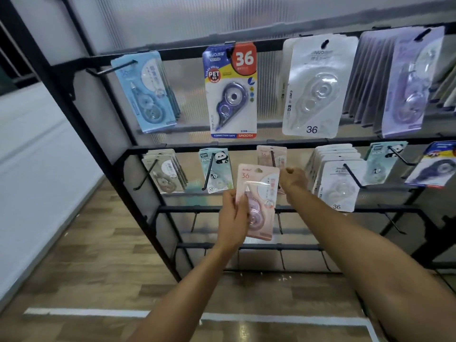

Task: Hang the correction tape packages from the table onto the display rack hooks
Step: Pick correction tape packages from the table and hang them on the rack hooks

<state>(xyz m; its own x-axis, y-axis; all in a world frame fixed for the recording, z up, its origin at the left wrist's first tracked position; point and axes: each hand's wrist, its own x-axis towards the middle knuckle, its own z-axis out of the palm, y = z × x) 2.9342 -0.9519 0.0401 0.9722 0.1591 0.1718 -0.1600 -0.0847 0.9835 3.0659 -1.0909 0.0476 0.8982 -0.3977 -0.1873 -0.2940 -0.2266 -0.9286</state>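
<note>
The left hand (233,218) grips a pink correction tape package (257,201) upright by its left edge, in front of the display rack (138,151). At its 2 o'clock, the right hand (292,180) is curled near a hook (273,157) bearing matching pink packs; whether it holds anything is unclear

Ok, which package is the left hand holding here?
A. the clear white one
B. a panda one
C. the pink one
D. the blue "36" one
C: the left hand grips the pink package by its left edge in front of the rack's second row, while the blue, panda and clear white packages all hang on hooks.
</note>
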